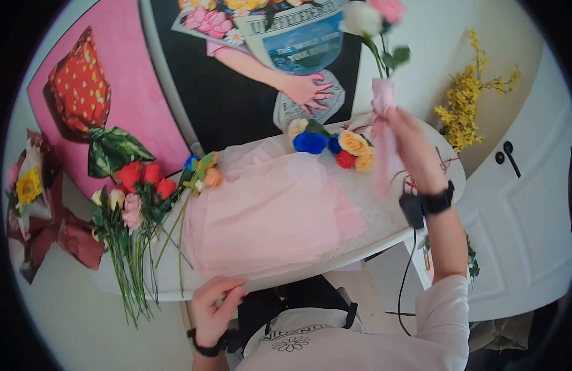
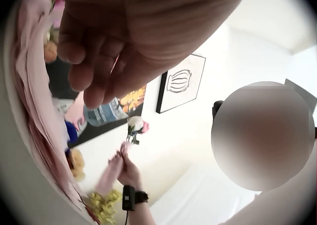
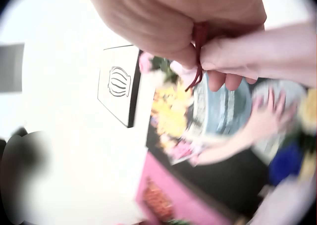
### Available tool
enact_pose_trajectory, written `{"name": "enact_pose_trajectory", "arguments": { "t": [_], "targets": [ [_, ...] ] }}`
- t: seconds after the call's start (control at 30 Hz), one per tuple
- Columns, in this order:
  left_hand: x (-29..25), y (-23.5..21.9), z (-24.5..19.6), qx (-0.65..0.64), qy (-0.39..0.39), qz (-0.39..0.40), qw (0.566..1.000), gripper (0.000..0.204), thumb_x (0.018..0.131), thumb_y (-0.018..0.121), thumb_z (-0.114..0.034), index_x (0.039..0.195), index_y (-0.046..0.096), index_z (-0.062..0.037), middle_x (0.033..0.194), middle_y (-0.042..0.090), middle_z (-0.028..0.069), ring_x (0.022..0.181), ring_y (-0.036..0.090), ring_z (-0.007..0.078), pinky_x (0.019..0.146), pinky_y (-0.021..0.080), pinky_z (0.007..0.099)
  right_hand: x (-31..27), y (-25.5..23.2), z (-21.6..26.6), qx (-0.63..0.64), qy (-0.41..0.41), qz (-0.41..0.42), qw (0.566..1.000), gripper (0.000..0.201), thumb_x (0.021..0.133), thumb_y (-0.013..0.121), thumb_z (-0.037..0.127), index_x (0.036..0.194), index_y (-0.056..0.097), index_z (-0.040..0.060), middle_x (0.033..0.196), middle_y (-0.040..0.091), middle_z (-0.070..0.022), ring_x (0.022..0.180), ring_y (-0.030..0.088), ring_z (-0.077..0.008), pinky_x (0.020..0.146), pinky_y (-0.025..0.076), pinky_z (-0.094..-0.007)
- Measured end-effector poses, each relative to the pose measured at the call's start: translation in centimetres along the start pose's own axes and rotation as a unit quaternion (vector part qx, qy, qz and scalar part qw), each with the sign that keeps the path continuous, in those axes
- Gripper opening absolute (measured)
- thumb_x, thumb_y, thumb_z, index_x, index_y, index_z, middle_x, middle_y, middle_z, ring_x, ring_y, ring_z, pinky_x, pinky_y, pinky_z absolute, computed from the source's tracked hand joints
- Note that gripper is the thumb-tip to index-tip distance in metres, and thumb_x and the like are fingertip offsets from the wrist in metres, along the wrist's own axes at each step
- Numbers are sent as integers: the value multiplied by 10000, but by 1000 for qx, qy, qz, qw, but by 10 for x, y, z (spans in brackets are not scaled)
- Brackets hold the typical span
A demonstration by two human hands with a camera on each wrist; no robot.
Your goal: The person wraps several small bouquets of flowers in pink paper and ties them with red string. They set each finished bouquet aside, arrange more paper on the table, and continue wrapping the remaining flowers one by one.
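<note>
The right hand [image 1: 405, 133] is raised above the far edge of the round white table [image 1: 385, 219], forearm upright, its fingers pinched around a small posy of a white and a pink rose wrapped in pale pink tissue [image 1: 381, 102]; the wrap's loose tail hangs down beside the wrist. In the right wrist view the thumb and fingers [image 3: 228, 56] also pinch a thin dark red string [image 3: 198, 61] against the pink wrap. The left hand [image 1: 213, 309] rests low at the near table edge, fingers loosely curled and touching the rim, holding nothing. Between the two hands a large sheet of sheer pale pink tissue paper [image 1: 267, 207] is spread over the tabletop. Beyond it lie a cluster of blue, orange, red and cream rose heads [image 1: 335, 148]; to the left lies a bunch of long-stemmed red, pink and cream flowers [image 1: 134, 210]. Yellow blossom sprigs [image 1: 468, 99] stand to the right, and a poster of a hand holding a newspaper-wrapped bouquet [image 1: 286, 55] stands behind the table.
</note>
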State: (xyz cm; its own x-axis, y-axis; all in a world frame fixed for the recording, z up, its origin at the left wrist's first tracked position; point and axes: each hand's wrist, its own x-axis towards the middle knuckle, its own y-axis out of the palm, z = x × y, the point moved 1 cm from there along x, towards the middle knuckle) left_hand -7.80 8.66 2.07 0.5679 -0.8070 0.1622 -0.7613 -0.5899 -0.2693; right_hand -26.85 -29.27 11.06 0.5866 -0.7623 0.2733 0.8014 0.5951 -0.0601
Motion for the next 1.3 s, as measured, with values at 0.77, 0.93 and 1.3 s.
{"name": "enact_pose_trajectory", "arguments": {
  "t": [0.77, 0.93, 1.3],
  "targets": [
    [36, 68, 36, -297, -104, 22, 949, 209, 988, 535, -131, 1166, 496, -29, 813, 503, -32, 639, 439, 8, 538, 359, 183, -126, 179, -68, -221, -145, 119, 957, 84, 897, 621, 90, 874, 584, 19, 766, 569, -144, 694, 578, -322, 631, 468, -366],
    [37, 74, 46, -227, -50, -30, 972, 213, 980, 553, -134, 1143, 508, -4, 864, 541, -5, 714, 456, 32, 611, 397, 198, -130, 177, -65, -196, -121, 183, 956, 75, 896, 618, 85, 889, 591, 15, 740, 555, -146, 677, 570, -322, 625, 464, -375],
    [39, 74, 55, -181, -34, -63, 981, 225, 967, 572, -100, 1150, 467, -19, 846, 591, 15, 534, 541, 49, 447, 443, 203, -127, 184, -61, -295, -288, 16, 911, 171, 770, 712, 52, 931, 669, 87, 900, 609, -19, 841, 541, -241, 728, 388, -362]
  ]
}}
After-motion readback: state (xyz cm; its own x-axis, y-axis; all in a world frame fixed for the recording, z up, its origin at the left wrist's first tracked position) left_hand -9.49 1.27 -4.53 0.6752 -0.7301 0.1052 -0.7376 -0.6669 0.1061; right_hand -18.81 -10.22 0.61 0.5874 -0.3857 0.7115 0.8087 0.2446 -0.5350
